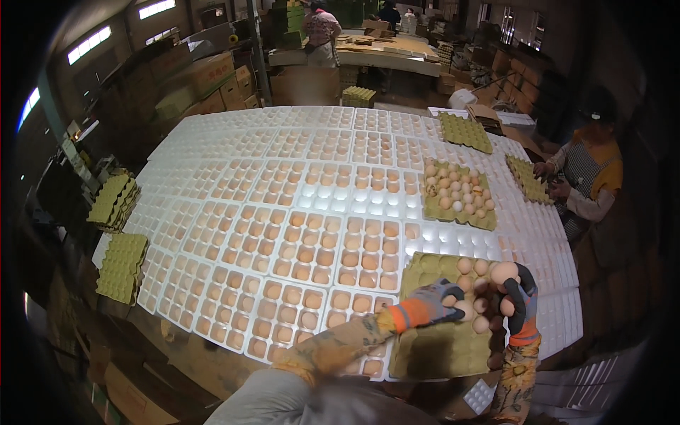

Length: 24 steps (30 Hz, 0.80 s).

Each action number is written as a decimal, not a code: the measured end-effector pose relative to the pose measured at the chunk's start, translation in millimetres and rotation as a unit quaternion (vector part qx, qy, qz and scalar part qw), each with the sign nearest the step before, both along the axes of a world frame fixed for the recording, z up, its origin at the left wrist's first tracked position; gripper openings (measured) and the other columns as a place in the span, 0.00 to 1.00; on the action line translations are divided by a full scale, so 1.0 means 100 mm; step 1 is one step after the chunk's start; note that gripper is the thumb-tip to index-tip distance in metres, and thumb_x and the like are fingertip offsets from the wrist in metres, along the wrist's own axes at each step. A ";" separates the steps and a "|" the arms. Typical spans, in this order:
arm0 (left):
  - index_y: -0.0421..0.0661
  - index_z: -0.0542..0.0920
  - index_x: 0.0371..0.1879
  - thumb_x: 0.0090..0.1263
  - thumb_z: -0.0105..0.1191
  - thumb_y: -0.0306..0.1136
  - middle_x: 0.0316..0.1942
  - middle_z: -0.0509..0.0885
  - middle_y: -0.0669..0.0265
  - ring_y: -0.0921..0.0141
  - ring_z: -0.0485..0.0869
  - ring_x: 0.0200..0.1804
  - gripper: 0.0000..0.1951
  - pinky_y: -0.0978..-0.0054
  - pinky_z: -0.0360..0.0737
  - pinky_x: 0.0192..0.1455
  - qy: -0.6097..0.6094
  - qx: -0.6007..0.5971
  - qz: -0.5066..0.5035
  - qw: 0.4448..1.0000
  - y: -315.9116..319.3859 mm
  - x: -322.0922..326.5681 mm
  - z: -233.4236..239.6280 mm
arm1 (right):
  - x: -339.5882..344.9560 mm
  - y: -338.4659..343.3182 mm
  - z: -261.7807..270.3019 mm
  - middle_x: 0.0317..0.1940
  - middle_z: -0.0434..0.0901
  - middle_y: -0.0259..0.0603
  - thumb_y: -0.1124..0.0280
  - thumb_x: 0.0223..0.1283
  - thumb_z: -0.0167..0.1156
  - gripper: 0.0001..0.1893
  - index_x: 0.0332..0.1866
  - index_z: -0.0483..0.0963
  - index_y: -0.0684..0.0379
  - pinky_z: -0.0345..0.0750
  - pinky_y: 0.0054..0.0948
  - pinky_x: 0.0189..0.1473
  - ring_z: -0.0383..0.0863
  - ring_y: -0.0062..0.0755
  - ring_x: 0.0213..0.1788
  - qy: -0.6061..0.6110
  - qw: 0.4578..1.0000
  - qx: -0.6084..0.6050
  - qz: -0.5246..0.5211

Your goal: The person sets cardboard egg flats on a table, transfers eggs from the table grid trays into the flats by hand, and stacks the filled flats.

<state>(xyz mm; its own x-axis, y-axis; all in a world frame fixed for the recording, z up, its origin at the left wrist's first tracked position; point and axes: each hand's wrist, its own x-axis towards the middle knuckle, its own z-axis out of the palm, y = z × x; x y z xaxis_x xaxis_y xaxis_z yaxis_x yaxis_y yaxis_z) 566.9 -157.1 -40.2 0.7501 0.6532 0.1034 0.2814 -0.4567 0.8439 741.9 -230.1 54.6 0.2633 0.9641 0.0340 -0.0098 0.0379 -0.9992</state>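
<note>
Both my hands wear grey and orange work gloves with dark fingertips. My left hand (433, 305) is over the middle of a green pulp egg tray (425, 350), its fingers closed around eggs (464, 309). My right hand (519, 300) is at the tray's right side, holding a brown egg (503, 273) between thumb and fingers; another egg (507, 306) sits close under the palm. Loose eggs fill part of the tray between the hands, while its left and lower cups hold none. Beneath and around it lie white plastic trays (368, 255) with brown eggs in their compartments.
Beyond is a second pulp tray with eggs (459, 194); some look broken. Empty white compartments (454, 240) lie between. A co-worker (589, 164) handles a pulp tray (528, 178) at the right. Stacked pulp trays (122, 268) stand at the left edge, cardboard boxes (204, 79) behind.
</note>
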 end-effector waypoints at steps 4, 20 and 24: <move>0.41 0.75 0.50 0.63 0.60 0.36 0.41 0.80 0.65 0.77 0.79 0.42 0.19 0.80 0.78 0.39 -0.281 -0.388 0.151 0.865 0.73 -1.26 -0.27 | -0.42 0.60 -0.14 0.32 0.78 0.41 0.72 0.55 0.63 0.16 0.47 0.72 0.64 0.76 0.23 0.26 0.80 0.30 0.27 0.027 0.990 -0.097 0.100; 0.61 0.72 0.55 0.59 0.54 0.44 0.53 0.74 0.64 0.58 0.76 0.53 0.23 0.61 0.75 0.54 0.088 0.106 0.429 0.893 3.07 -2.85 -1.07 | -2.98 3.44 -1.76 0.60 0.66 0.47 0.54 0.53 0.58 0.25 0.59 0.69 0.41 0.74 0.39 0.53 0.74 0.42 0.56 -0.634 0.751 -0.111 0.147; 0.53 0.75 0.52 0.62 0.52 0.42 0.50 0.77 0.62 0.59 0.80 0.46 0.19 0.63 0.79 0.46 0.329 0.103 0.276 0.897 3.42 -2.83 -1.09 | -2.95 3.70 -1.82 0.54 0.71 0.46 0.60 0.59 0.51 0.20 0.58 0.69 0.45 0.75 0.42 0.47 0.77 0.45 0.50 -0.657 0.751 -0.031 0.053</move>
